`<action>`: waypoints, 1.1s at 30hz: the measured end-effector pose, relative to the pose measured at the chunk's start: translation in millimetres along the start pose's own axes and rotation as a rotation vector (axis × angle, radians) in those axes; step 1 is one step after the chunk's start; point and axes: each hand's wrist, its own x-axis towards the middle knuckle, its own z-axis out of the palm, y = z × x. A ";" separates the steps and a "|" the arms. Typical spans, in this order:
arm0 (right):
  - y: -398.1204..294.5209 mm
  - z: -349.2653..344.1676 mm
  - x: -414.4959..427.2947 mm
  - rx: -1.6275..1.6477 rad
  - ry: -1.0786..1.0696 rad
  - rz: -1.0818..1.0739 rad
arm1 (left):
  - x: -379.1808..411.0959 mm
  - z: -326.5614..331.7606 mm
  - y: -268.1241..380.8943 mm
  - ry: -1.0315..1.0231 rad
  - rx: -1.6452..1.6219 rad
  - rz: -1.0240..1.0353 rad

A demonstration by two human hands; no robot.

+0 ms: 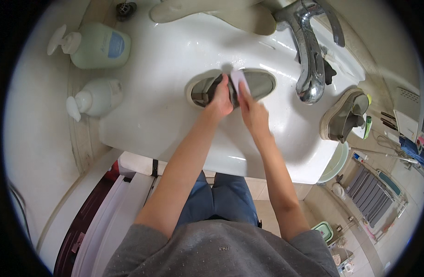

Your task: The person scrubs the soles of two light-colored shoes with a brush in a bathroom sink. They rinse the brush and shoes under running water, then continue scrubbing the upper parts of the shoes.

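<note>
A grey-green shoe lies over the white sink basin, its toe towards the right. My left hand grips the middle of the shoe, by its dark tongue. A pale lilac brush, blurred, is in my right hand and rests against the shoe's upper beside the left hand. Its bristles are hidden. The matching shoe sits on the basin's right rim. Two insoles lie along the back of the sink.
A chrome faucet reaches over the basin from the back right. Two pump bottles stand at the left. A white brush lies behind the faucet. A pale green tub is below the right edge.
</note>
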 end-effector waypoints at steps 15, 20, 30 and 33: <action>16.1 5.8 -38.0 0.068 -0.055 0.034 | 5.9 5.8 -7.5 0.116 -0.067 0.039; 16.5 17.5 22.3 -0.058 0.054 -0.015 | 7.2 4.8 -10.3 0.031 -0.010 0.145; 20.8 3.0 11.7 -0.139 0.023 0.176 | 6.2 10.6 -7.7 0.018 -0.055 0.166; 11.4 5.6 -2.6 0.012 0.065 0.185 | -4.4 13.5 -8.1 0.047 -0.080 0.154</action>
